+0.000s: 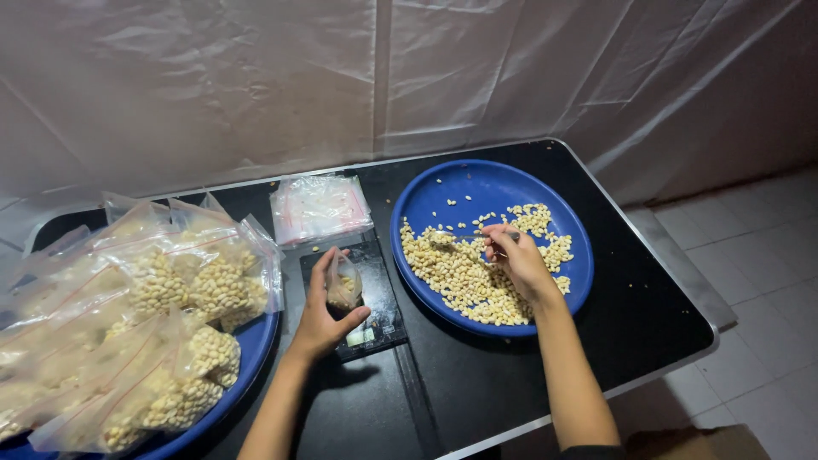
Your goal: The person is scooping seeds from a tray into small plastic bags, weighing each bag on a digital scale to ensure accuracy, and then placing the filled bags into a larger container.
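Note:
My left hand [322, 308] holds a small clear plastic bag [343, 286] with a few pale nuts in it, upright on a black kitchen scale [375, 300]. My right hand [518, 262] grips a metal spoon [456, 238] whose bowl rests among pale peeled nuts [464, 277] spread over a round blue tray [494, 183]. The spoon points left across the tray.
A stack of flat clear zip bags [319, 207] lies behind the scale. At the left a second blue tray [252, 347] carries several filled nut bags [162, 294]. Everything sits on a black table [477, 388] with a metal rim; white plastic sheeting hangs behind, tiled floor at right.

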